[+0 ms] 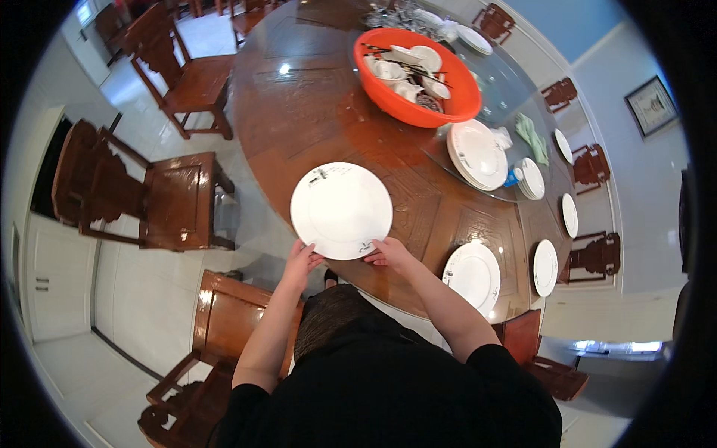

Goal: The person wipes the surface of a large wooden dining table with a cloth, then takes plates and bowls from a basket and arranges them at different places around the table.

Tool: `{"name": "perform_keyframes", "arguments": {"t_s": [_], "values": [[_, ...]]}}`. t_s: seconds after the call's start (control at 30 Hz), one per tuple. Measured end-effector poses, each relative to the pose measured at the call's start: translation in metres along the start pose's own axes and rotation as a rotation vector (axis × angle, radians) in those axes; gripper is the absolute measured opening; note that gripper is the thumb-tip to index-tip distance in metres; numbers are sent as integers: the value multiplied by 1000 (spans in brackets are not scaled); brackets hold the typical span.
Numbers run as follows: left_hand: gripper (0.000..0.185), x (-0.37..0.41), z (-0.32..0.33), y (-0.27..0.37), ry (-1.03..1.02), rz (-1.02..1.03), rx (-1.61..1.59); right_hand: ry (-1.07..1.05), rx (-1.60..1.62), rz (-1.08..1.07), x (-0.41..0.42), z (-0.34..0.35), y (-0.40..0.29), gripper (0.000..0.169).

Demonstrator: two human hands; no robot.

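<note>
A round white plate (341, 210) with a thin dark painted pattern is held between my two hands, over the near left edge of the round wooden table (280, 123). My left hand (302, 262) grips its lower left rim, thumb on top. At its lower right rim my right hand (390, 255) grips it, with fingers partly under it. Beyond the plate, an orange plastic basin (392, 109) holds white bowls, cups and dark chopsticks. A stack of white plates (476, 152) lies right of the basin's near side, on the glass turntable (498, 106).
More white plates (473, 277) lie along the table's right side. The turntable also bears a small stack of dishes (532, 179), a green cloth (531, 137) and glassware (400, 19). Wooden chairs (179, 201) stand around the table, one (229, 313) close at my left.
</note>
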State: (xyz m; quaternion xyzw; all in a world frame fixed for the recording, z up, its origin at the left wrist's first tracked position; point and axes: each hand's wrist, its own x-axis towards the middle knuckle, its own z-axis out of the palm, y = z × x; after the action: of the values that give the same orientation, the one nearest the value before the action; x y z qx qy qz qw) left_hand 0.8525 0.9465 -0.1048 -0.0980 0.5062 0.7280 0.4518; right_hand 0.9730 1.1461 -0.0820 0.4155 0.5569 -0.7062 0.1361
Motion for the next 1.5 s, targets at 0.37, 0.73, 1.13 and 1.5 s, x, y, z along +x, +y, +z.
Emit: {"name": "perform_keyframes", "arguments": {"t_s": [0.37,0.73,1.13,1.5], "values": [[35,19,-24,10,25,-134,101,487,174,-226,14,-146,-46,15],[22,21,-6,21,276,-153,207,1381,187,-250,33,-324,-95,51],[26,31,-4,22,247,-127,483,1224,160,-216,-1,-310,-69,41],[22,27,4,23,147,-158,515,990,-1082,-267,-92,-101,64,66]]}}
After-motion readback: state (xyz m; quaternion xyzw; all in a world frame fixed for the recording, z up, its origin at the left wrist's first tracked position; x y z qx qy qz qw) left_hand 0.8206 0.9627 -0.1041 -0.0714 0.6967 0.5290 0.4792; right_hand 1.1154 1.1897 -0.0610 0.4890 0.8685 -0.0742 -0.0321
